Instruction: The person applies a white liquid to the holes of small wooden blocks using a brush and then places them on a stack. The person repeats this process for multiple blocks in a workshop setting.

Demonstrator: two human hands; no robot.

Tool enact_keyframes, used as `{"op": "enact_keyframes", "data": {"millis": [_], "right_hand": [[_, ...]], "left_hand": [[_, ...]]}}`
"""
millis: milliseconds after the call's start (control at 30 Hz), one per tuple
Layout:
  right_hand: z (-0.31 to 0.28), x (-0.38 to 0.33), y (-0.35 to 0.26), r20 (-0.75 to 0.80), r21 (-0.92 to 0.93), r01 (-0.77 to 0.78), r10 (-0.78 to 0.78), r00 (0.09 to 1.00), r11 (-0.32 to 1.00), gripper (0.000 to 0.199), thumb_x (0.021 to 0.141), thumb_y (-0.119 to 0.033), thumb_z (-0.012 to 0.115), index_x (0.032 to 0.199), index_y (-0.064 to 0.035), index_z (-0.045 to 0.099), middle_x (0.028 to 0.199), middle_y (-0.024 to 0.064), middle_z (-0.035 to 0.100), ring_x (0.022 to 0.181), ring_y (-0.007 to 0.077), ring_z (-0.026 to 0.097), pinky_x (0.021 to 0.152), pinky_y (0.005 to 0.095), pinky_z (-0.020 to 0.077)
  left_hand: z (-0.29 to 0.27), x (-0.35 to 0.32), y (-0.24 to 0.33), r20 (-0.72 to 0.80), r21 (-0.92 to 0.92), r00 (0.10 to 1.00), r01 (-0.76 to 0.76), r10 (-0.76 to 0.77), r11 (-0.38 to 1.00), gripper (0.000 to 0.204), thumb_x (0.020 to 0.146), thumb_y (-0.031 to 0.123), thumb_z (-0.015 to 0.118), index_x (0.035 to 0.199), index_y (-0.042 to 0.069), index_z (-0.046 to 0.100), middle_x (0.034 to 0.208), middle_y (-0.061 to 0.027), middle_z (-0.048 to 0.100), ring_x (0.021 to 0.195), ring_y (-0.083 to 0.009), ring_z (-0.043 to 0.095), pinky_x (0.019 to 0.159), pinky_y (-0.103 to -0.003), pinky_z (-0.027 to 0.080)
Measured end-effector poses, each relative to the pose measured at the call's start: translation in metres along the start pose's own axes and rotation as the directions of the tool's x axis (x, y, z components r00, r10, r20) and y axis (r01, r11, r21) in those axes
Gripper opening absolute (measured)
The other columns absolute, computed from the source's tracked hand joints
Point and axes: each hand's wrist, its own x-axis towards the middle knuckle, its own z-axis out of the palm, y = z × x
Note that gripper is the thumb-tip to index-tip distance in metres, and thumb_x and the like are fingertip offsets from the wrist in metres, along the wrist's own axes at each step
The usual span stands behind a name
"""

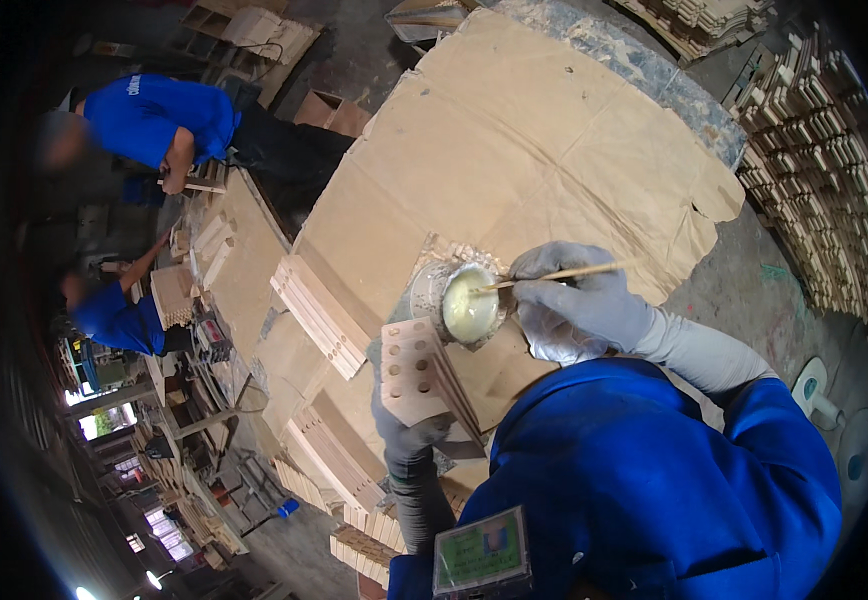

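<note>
My gloved right hand (586, 308) pinches a thin wooden stick (576, 272). The stick's far end dips into pale yellow, glue-like liquid (468, 306) inside a crusted round pot (430, 292). My left hand (406, 428), in a dark grey glove, is closed around a stack of wooden pieces (410, 378). Rows of round holes in the stack's end face upward, just left of the pot. Part of the left hand is hidden behind the wood. On the table beside it lie two more groups of drilled wooden strips, one farther (320, 312) and one nearer (334, 455).
Brown paper (494, 130) covers the table, its edge torn at the right. Tall stacks of wooden slats (814, 180) stand on the right. Two people in blue shirts, one farther (159, 120) and one nearer (119, 312), work at the left among wood pieces.
</note>
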Motion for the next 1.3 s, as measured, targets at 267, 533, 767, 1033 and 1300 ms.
{"op": "enact_keyframes", "data": {"millis": [267, 533, 767, 1033, 1300], "right_hand": [[0.004, -0.010, 0.021, 0.171, -0.459, 0.340, -0.294, 0.940, 0.821, 0.018, 0.085, -0.014, 0.061, 0.095, 0.0001, 0.060, 0.091, 0.0121, 0.064, 0.083, 0.0236, 0.063, 0.073, 0.0317, 0.0501], [0.030, -0.039, 0.007, -0.096, 0.041, -0.448, 0.450, 0.888, 0.893, 0.020, 0.083, -0.019, 0.063, 0.096, -0.0035, 0.067, 0.094, 0.0125, 0.065, 0.085, 0.0212, 0.063, 0.075, 0.0295, 0.0487], [0.043, -0.053, 0.003, -0.178, 0.162, -0.321, 0.348, 0.921, 0.933, 0.021, 0.080, -0.016, 0.068, 0.096, -0.0021, 0.067, 0.094, 0.0113, 0.066, 0.086, 0.0179, 0.062, 0.075, 0.0291, 0.0492], [0.023, -0.025, 0.003, -0.148, 0.412, -0.296, 0.384, 0.912, 0.862, 0.012, 0.082, -0.005, 0.063, 0.090, 0.0029, 0.058, 0.084, 0.0114, 0.065, 0.070, 0.0136, 0.062, 0.062, 0.0245, 0.0498], [0.015, -0.004, -0.031, -0.174, 0.521, -0.279, 0.421, 0.890, 0.806, 0.013, 0.084, -0.012, 0.062, 0.085, 0.0011, 0.059, 0.072, 0.0081, 0.063, 0.059, 0.0094, 0.058, 0.052, 0.0205, 0.0456]], "left_hand": [[0.003, -0.004, -0.012, -0.076, 0.050, 0.996, 0.058, -0.054, 0.997, 0.092, 0.057, 0.033, 0.086, 0.126, -0.005, 0.039, 0.108, -0.0103, 0.059, 0.092, -0.0178, 0.060, 0.079, -0.030, 0.051], [0.005, -0.003, -0.012, -0.051, 0.019, 0.999, 0.011, -0.010, 1.000, 0.091, 0.056, 0.032, 0.085, 0.125, -0.005, 0.039, 0.106, -0.0100, 0.060, 0.090, -0.0182, 0.060, 0.078, -0.030, 0.051], [0.004, 0.000, -0.014, -0.071, 0.084, 0.996, -0.049, 0.055, 0.995, 0.079, 0.058, 0.028, 0.083, 0.120, -0.004, 0.046, 0.102, -0.0100, 0.062, 0.088, -0.0178, 0.061, 0.077, -0.031, 0.051], [0.004, -0.012, -0.001, -0.050, -0.114, 0.999, -0.008, 0.002, 0.993, 0.077, 0.056, 0.018, 0.076, 0.122, -0.006, 0.045, 0.106, -0.0110, 0.061, 0.091, -0.0203, 0.061, 0.078, -0.031, 0.051], [0.004, -0.041, 0.020, -0.157, -0.111, 0.986, 0.030, -0.047, 0.993, 0.088, 0.053, 0.021, 0.078, 0.128, -0.006, 0.040, 0.112, -0.0118, 0.059, 0.098, -0.0198, 0.059, 0.082, -0.031, 0.050]]}}
